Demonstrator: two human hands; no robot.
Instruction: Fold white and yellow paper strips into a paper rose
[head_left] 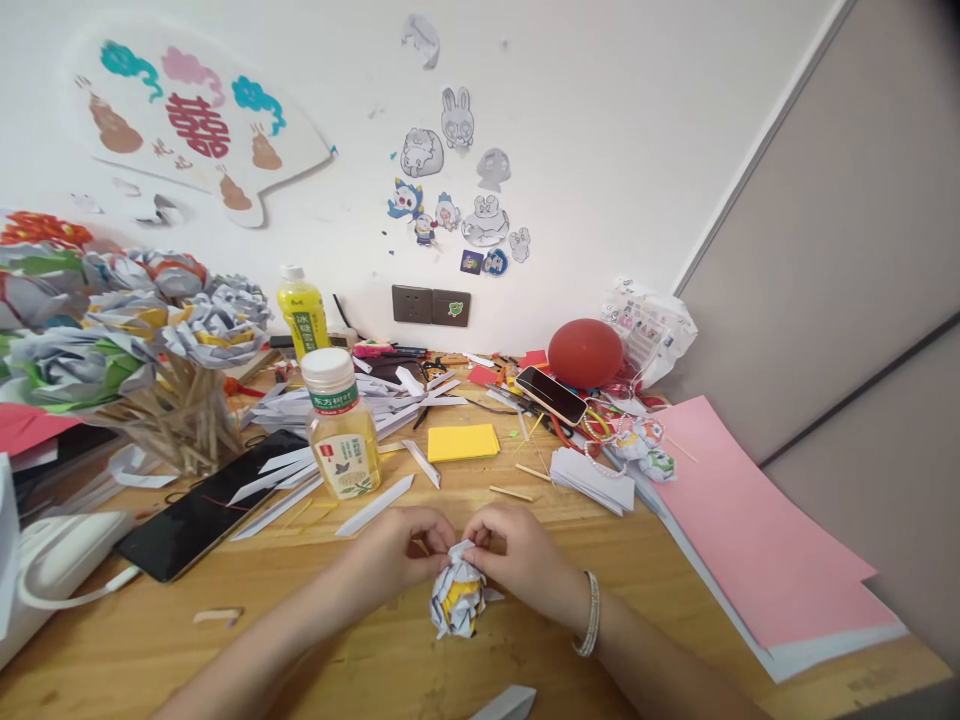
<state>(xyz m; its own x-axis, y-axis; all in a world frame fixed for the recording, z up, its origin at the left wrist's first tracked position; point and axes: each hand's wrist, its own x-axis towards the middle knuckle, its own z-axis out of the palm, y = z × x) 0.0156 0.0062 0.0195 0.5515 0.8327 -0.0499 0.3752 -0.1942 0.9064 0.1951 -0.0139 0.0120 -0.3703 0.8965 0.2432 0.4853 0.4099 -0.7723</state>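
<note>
A white and yellow folded paper flower [459, 598] is low over the wooden table, at the front middle. My left hand [420, 540] pinches its upper edge from the left. On the other side, my right hand [504, 548] grips the same edge between thumb and curled fingers, a beaded bracelet [591, 612] round its wrist. Both sets of fingertips nearly meet at a white paper petal on top of the flower. Beyond my hands lie a stack of yellow paper [463, 442] and a stack of white paper slips [592, 480].
Two drink bottles, one clear [346, 450] and one yellow [301, 310], stand left of centre. Finished paper flowers [135, 300] fill a holder at the left, by a dark phone [202, 520]. Pink sheets [757, 520] lie right; a red balloon [585, 353] sits at the back.
</note>
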